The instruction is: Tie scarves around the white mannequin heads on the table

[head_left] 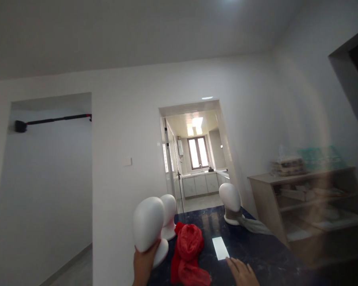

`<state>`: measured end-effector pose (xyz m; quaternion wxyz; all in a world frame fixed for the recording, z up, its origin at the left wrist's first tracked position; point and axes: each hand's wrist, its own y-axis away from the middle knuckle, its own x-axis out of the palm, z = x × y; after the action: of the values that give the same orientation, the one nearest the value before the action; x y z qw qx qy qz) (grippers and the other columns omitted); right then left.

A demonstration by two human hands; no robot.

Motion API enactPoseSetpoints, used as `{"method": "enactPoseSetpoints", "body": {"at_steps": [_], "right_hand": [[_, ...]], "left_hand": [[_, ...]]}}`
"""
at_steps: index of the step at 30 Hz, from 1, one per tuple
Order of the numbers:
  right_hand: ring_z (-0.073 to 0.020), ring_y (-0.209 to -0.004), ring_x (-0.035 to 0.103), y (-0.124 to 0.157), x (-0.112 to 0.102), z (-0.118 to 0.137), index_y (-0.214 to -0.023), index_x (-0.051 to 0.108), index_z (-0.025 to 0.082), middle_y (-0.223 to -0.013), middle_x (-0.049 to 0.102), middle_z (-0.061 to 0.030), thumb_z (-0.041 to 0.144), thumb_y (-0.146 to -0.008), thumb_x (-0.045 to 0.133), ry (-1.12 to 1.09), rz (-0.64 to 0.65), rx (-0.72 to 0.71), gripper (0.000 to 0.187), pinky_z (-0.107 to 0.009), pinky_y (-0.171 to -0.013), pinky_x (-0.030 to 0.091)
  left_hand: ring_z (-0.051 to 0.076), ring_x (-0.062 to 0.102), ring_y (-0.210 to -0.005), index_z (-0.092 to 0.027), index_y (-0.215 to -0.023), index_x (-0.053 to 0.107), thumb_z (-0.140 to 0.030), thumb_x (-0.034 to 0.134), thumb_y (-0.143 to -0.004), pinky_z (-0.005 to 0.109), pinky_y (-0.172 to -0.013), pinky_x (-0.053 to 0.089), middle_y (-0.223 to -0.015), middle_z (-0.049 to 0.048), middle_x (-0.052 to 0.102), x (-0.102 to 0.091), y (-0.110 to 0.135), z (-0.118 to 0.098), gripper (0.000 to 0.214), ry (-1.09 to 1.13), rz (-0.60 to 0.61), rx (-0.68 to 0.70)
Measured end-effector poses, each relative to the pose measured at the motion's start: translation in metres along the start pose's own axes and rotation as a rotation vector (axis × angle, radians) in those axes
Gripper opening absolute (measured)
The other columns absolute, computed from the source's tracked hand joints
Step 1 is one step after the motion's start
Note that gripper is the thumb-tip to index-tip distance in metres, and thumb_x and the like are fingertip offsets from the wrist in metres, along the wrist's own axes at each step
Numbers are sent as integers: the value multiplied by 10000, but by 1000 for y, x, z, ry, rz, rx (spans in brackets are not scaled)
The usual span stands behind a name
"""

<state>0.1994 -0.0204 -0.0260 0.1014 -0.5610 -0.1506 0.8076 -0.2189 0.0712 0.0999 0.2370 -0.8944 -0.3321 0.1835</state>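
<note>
At the lower left, my left hand [145, 260] is wrapped round the neck of a white mannequin head [149, 222], which stands tilted at the table's edge. My right hand [241, 272] lies on the dark blue table [256, 254] with its fingers stretched out. Its fingertips are at the lower corner of a flat white rectangle [220, 248], perhaps a card or a lit screen. Between my hands sits a bunched red scarf [189, 246], its end trailing towards me.
A second white mannequin head [168, 212] stands behind the held one. A third mannequin head [229, 198], with a grey-green scarf [253, 225] round its neck, is at the far right. Beyond are a wooden shelf unit [268, 198] and a doorway to a kitchen [197, 184].
</note>
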Motion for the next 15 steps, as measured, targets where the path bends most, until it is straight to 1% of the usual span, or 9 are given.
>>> {"method": "enactPoseSetpoints", "body": {"at_steps": [1,3,6,8,10,12,14,15], "right_hand": [[-346,-1465,553,2,3,-12,-1569,515,346,-1585,597,-93,100,-756,527,32,-21,22,849,-611,-1206,436],[-337,-1436,579,3,10,-25,-1559,529,351,-1562,623,-86,111,-731,555,69,-53,36,863,-582,-1192,455],[-314,-1423,588,3,19,-27,-1549,534,381,-1545,641,-56,86,-718,558,121,-93,26,882,-551,-1196,447],[-319,-1399,605,5,20,-25,-1550,533,369,-1522,659,-68,85,-725,572,142,-120,57,873,-538,-1179,459],[-332,-1374,618,9,16,-21,-1558,529,335,-1505,668,-98,93,-749,578,134,-154,75,846,-537,-1169,462],[-345,-1366,617,14,6,-15,-1569,517,301,-1506,661,-124,106,-774,577,103,-169,62,821,-547,-1174,449],[-362,-1371,609,20,-6,-6,-1580,505,268,-1514,648,-145,128,-792,577,82,-152,65,803,-561,-1181,437],[-366,-1376,603,22,-12,-1,-1582,502,256,-1518,643,-153,137,-798,574,82,-138,80,797,-565,-1183,433]], "left_hand": [[434,764,-1088,-135,-1112,674,-695,804,-586,474,-889,608,-1145,236,793,5,-8,9,779,19,18,8],[440,759,-1089,-152,-1105,655,-680,803,-570,484,-908,599,-1160,237,785,18,-14,24,766,46,31,14],[433,758,-1083,-199,-1089,641,-682,799,-550,486,-922,602,-1131,184,794,33,-10,41,741,57,32,-7],[431,754,-1097,-210,-1094,636,-686,799,-558,492,-949,597,-1113,164,794,37,-6,48,735,47,48,-18],[428,745,-1129,-212,-1096,633,-694,791,-571,489,-977,589,-1126,166,788,37,-3,52,730,21,67,-27],[423,736,-1158,-217,-1074,628,-693,777,-574,476,-995,582,-1152,176,785,35,-3,53,706,-10,84,-44],[420,729,-1176,-224,-1027,619,-680,769,-573,463,-1007,573,-1147,180,786,32,-5,52,660,-31,109,-63],[418,728,-1183,-232,-1000,615,-671,768,-574,454,-1009,571,-1121,167,789,31,-5,50,631,-37,123,-70]]}}
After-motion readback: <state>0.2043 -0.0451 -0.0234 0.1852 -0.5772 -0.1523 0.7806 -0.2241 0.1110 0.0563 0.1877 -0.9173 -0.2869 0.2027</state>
